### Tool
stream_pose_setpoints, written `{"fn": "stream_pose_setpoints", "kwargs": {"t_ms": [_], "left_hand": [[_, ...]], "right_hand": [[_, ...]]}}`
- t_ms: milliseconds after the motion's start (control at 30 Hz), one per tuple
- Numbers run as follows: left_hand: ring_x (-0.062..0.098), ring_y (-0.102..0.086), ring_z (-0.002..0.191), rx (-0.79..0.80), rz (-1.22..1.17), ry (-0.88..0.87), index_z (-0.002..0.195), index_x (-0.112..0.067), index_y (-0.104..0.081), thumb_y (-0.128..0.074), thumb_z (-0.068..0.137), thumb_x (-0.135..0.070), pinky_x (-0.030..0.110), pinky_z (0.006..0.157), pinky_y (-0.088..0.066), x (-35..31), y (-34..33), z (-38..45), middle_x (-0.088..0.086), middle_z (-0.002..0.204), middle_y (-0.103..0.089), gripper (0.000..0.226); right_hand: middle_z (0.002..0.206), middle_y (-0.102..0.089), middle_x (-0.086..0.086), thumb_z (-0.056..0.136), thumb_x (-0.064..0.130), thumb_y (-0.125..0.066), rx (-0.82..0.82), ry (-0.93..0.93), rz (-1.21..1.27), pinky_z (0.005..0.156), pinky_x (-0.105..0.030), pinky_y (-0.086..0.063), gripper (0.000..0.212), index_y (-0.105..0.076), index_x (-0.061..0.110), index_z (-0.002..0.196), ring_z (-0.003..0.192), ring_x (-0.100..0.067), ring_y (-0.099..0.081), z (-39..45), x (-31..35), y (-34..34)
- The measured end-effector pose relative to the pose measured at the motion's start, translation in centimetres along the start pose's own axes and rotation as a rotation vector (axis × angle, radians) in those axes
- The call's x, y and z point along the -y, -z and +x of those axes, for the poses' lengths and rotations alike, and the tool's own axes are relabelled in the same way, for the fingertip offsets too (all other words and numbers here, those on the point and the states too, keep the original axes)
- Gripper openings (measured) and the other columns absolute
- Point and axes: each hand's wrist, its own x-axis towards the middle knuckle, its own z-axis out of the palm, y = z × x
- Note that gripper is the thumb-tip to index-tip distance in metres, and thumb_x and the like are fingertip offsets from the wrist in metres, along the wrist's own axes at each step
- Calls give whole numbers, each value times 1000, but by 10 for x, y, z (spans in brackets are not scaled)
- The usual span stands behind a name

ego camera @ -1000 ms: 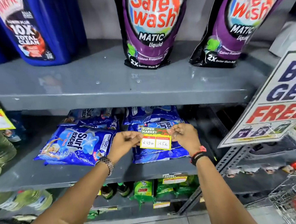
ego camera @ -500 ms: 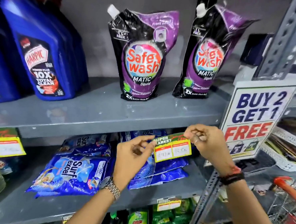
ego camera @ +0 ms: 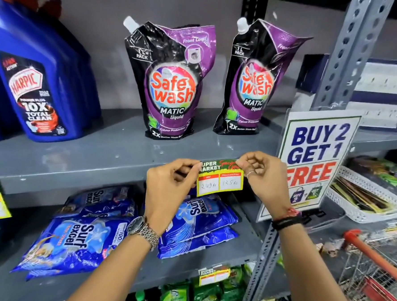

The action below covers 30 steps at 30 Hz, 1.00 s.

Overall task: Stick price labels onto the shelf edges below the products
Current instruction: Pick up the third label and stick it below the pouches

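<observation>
Both hands hold one price label (ego camera: 220, 178) against the front edge of the grey upper shelf (ego camera: 75, 177), just below and between the two purple Safe Wash pouches (ego camera: 173, 83) that stand upright on it. The left hand (ego camera: 167, 190) has its fingers curled in, pinching the label's left edge between thumb and forefinger; a metal watch (ego camera: 143, 230) sits on that wrist. The right hand (ego camera: 263, 175), also closed into a pinch, grips the label's top right corner, with a ring on one finger and dark bands (ego camera: 286, 219) at the wrist. The label is yellow-bordered with a green header and two white boxes bearing handwritten figures, and its lower part hangs below the shelf lip, in front of the blue Surf Excel packets (ego camera: 76, 238) lying on the shelf beneath. A blue Harpic bottle (ego camera: 38, 87) stands at the far left, and a "Buy 2 Get 1 Free" sign (ego camera: 313, 157) hangs just right of the right hand
</observation>
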Motion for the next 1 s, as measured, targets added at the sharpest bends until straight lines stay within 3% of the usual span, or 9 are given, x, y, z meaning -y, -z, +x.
{"fn": "stream_pose_setpoints", "kwargs": {"t_ms": [200, 267, 333, 400, 500, 633, 767, 1000], "left_hand": [[5, -69, 59, 22, 35, 36, 87, -25, -74, -69, 82, -33, 35, 61, -60, -8, 3, 7, -6, 66, -73, 11], [5, -67, 64, 8, 300, -33, 86, -31, -71, -67, 80, -44, 30, 58, -56, -12, 6, 9, -13, 65, -71, 15], [9, -62, 74, -64, 622, -180, 87, -35, -69, -64, 79, -51, 24, 55, -47, -18, 9, 10, -14, 73, -67, 18], [15, -55, 89, -74, 714, -329, 96, -35, -67, -61, 81, -51, 28, 64, -44, -20, 9, 17, -11, 93, -63, 24], [17, -52, 117, 134, 726, -442, 117, -29, -61, -49, 90, -47, 30, 93, -36, -13, 5, 30, -6, 122, -60, 34], [8, -52, 125, 272, 728, -400, 124, -32, -59, -42, 95, -45, 29, 96, -44, -9, 3, 33, -13, 132, -59, 36], [7, -55, 122, 392, 550, -274, 121, -31, -61, -51, 92, -40, 37, 93, -53, -12, 13, 42, -12, 129, -61, 32], [3, -54, 121, 462, 480, -239, 121, -24, -63, -57, 91, -24, 29, 104, -45, -16, 22, 43, -7, 126, -64, 31]], "right_hand": [[59, -54, 8, 80, 20, -69, -93, 53, -44, 53, -11, -43, 13, -62, 21, 70, 53, -5, -46, -5, -1, -7], [74, -56, 6, 81, 26, -68, -160, 169, -185, 64, -23, -46, 11, -62, 18, 76, 69, -8, -50, -9, 0, -6], [98, -58, 2, 80, 37, -67, -206, 266, -308, 80, -27, -44, 24, -62, 16, 91, 93, -14, -51, -13, 4, -6], [119, -60, 0, 80, 48, -64, -142, 300, -336, 97, -30, -40, 42, -61, 16, 108, 115, -16, -49, -11, 10, -10], [134, -56, -3, 80, 53, -59, 60, 283, -417, 110, -39, -33, 56, -56, 16, 122, 132, -19, -41, -4, 15, -19], [125, -64, -6, 79, 44, -65, 144, 197, -355, 104, -36, -39, 45, -62, 18, 116, 122, -21, -53, 5, 15, -13], [115, -70, 0, 78, 23, -70, 173, 132, -208, 103, -27, -41, 28, -68, 19, 106, 113, -14, -60, 10, 15, -4], [118, -68, 1, 84, -1, -58, 246, 117, -167, 94, -11, -40, 33, -67, 17, 110, 115, -9, -57, 13, 13, 5]]}}
